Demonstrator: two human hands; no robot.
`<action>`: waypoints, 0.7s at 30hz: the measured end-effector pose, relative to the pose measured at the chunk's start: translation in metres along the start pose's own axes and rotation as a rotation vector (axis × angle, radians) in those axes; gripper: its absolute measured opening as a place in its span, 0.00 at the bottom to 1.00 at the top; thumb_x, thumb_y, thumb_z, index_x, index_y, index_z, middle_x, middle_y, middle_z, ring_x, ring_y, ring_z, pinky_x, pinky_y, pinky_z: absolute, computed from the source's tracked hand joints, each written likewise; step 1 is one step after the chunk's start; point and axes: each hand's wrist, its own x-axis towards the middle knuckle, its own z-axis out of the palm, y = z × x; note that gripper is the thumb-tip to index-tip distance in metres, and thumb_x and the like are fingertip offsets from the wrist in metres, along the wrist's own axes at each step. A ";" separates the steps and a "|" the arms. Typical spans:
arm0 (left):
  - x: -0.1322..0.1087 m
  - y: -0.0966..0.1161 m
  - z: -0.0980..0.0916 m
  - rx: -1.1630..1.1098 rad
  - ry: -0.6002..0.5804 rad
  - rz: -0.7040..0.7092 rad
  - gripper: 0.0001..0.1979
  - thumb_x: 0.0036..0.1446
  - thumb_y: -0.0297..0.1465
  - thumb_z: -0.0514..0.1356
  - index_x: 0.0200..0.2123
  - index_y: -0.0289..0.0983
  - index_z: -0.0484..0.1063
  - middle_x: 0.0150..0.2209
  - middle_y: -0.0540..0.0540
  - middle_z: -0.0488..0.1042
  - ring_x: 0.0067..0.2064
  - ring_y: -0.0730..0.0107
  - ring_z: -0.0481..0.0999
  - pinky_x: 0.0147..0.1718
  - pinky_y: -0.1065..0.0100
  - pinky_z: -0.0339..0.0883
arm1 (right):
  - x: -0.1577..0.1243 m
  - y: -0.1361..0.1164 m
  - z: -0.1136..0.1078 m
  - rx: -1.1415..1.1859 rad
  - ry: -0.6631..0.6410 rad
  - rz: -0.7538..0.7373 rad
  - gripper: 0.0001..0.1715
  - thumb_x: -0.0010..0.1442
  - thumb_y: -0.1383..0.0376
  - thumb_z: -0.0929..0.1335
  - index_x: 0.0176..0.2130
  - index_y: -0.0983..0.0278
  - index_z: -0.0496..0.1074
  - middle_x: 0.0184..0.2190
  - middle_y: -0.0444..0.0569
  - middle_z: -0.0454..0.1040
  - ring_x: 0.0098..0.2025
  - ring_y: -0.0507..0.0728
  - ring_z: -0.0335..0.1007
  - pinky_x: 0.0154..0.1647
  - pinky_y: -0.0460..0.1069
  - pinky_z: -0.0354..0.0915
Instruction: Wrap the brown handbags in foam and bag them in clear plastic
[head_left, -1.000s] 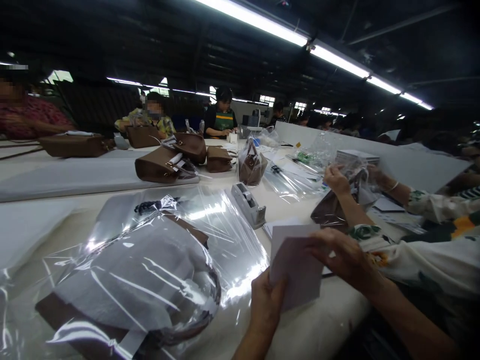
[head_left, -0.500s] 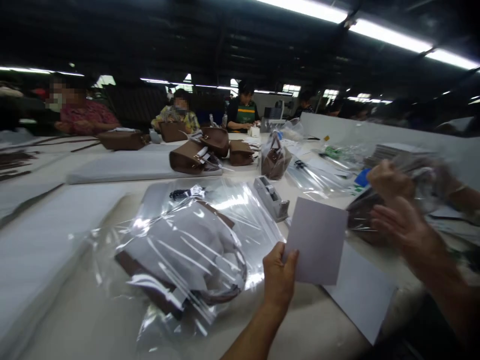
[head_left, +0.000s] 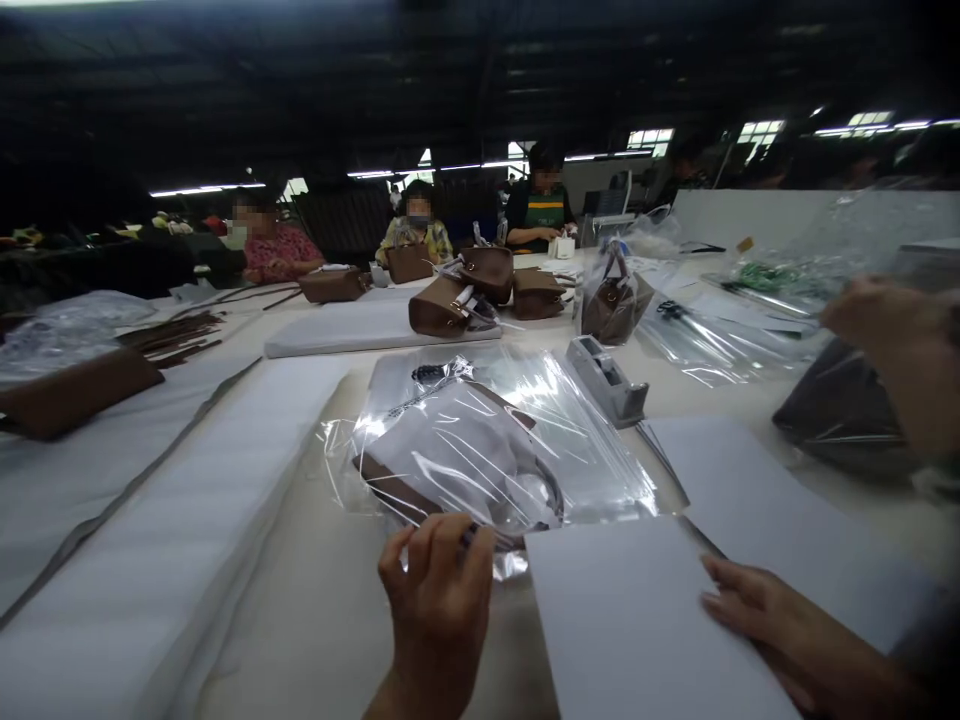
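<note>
A brown handbag sealed in a clear plastic bag (head_left: 480, 450) lies flat at the table's centre, wrapped in pale paper, glossy and creased. At its five o'clock, touching its near edge, a white sheet of paper (head_left: 637, 620) lies flat.

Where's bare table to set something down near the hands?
Bare tabletop lies between the foam sheets and the left hand. Crowded: the bagged handbag, white card under the right hand, and tape dispenser.

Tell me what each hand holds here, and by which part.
Left hand pinches the near edge of the clear plastic bag. Right hand rests flat on the white sheet, gripping nothing.
</note>
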 end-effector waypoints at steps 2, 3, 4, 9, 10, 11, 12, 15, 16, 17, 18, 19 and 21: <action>0.007 -0.010 -0.004 -0.049 0.027 0.011 0.07 0.52 0.23 0.60 0.35 0.38 0.72 0.33 0.46 0.71 0.37 0.64 0.69 0.41 0.57 0.57 | 0.004 -0.021 0.030 0.130 -0.095 -0.005 0.19 0.52 0.56 0.68 0.41 0.62 0.65 0.20 0.41 0.66 0.12 0.42 0.50 0.09 0.38 0.48; 0.009 -0.013 -0.006 -0.070 0.053 0.016 0.07 0.51 0.23 0.60 0.35 0.38 0.73 0.31 0.46 0.70 0.36 0.66 0.69 0.39 0.59 0.58 | 0.007 -0.030 0.042 0.191 -0.105 -0.030 0.17 0.53 0.56 0.68 0.40 0.62 0.64 0.21 0.40 0.65 0.13 0.42 0.51 0.10 0.38 0.49; 0.010 -0.015 -0.008 -0.085 0.071 0.021 0.08 0.51 0.23 0.61 0.36 0.37 0.73 0.31 0.46 0.70 0.35 0.66 0.68 0.37 0.61 0.59 | 0.010 -0.037 0.052 0.250 -0.087 -0.062 0.16 0.53 0.57 0.69 0.38 0.63 0.64 0.22 0.39 0.64 0.14 0.42 0.52 0.10 0.37 0.50; 0.004 -0.017 -0.009 -0.152 0.046 0.094 0.13 0.50 0.21 0.61 0.41 0.36 0.71 0.30 0.46 0.68 0.33 0.69 0.66 0.34 0.66 0.62 | 0.039 -0.060 0.103 0.510 0.089 -0.226 0.18 0.48 0.60 0.72 0.36 0.65 0.63 0.24 0.39 0.62 0.19 0.42 0.55 0.12 0.36 0.55; 0.002 -0.016 -0.007 -0.156 0.023 0.116 0.14 0.50 0.20 0.61 0.41 0.35 0.70 0.30 0.46 0.69 0.33 0.69 0.66 0.33 0.66 0.63 | 0.048 -0.066 0.118 0.538 0.091 -0.249 0.18 0.48 0.60 0.71 0.36 0.65 0.63 0.25 0.39 0.63 0.20 0.43 0.57 0.13 0.37 0.57; 0.000 -0.015 -0.005 -0.158 0.004 0.136 0.14 0.50 0.20 0.61 0.42 0.35 0.70 0.29 0.46 0.69 0.33 0.69 0.66 0.33 0.66 0.63 | 0.056 -0.073 0.135 0.557 0.085 -0.264 0.18 0.49 0.60 0.71 0.36 0.65 0.63 0.25 0.40 0.63 0.20 0.43 0.58 0.14 0.37 0.59; -0.001 -0.013 -0.003 -0.159 -0.012 0.153 0.14 0.50 0.20 0.60 0.42 0.35 0.70 0.29 0.46 0.69 0.33 0.69 0.66 0.33 0.67 0.63 | 0.064 -0.081 0.151 0.570 0.072 -0.271 0.17 0.50 0.60 0.70 0.37 0.64 0.63 0.26 0.40 0.63 0.22 0.44 0.60 0.16 0.38 0.62; -0.003 -0.011 0.002 -0.171 -0.034 0.177 0.13 0.51 0.20 0.60 0.41 0.35 0.70 0.30 0.46 0.69 0.33 0.68 0.66 0.34 0.66 0.63 | 0.074 -0.106 0.187 0.600 0.025 -0.279 0.16 0.51 0.60 0.69 0.38 0.65 0.63 0.30 0.43 0.66 0.26 0.46 0.65 0.25 0.42 0.69; -0.004 -0.012 0.003 -0.174 -0.036 0.175 0.12 0.51 0.20 0.60 0.40 0.35 0.70 0.30 0.46 0.69 0.33 0.68 0.67 0.34 0.66 0.63 | 0.072 -0.111 0.190 0.599 0.001 -0.274 0.17 0.51 0.59 0.69 0.39 0.65 0.64 0.33 0.45 0.68 0.28 0.48 0.67 0.28 0.44 0.70; -0.004 -0.013 0.003 -0.175 -0.041 0.174 0.12 0.51 0.21 0.60 0.40 0.35 0.70 0.30 0.46 0.69 0.33 0.68 0.67 0.34 0.66 0.64 | 0.068 -0.112 0.187 0.573 -0.021 -0.267 0.20 0.52 0.59 0.69 0.43 0.65 0.63 0.36 0.47 0.69 0.30 0.50 0.69 0.29 0.47 0.71; -0.004 -0.016 0.004 -0.174 -0.048 0.174 0.12 0.51 0.21 0.60 0.40 0.35 0.71 0.30 0.45 0.69 0.34 0.68 0.67 0.34 0.66 0.64 | 0.062 -0.109 0.178 0.512 -0.034 -0.268 0.24 0.53 0.57 0.68 0.47 0.64 0.62 0.38 0.49 0.70 0.32 0.52 0.70 0.30 0.49 0.71; -0.005 -0.020 0.004 -0.171 -0.052 0.183 0.11 0.51 0.22 0.60 0.40 0.35 0.71 0.30 0.45 0.70 0.34 0.68 0.68 0.35 0.66 0.64 | 0.055 -0.101 0.163 0.411 -0.023 -0.285 0.27 0.54 0.55 0.67 0.51 0.64 0.60 0.40 0.52 0.70 0.34 0.55 0.71 0.30 0.50 0.71; -0.005 -0.029 0.007 -0.148 -0.038 0.227 0.11 0.50 0.23 0.62 0.40 0.34 0.72 0.30 0.45 0.70 0.34 0.68 0.69 0.35 0.65 0.64 | 0.041 -0.074 0.117 0.084 0.116 -0.378 0.30 0.57 0.52 0.63 0.54 0.64 0.58 0.43 0.55 0.70 0.39 0.58 0.71 0.34 0.54 0.71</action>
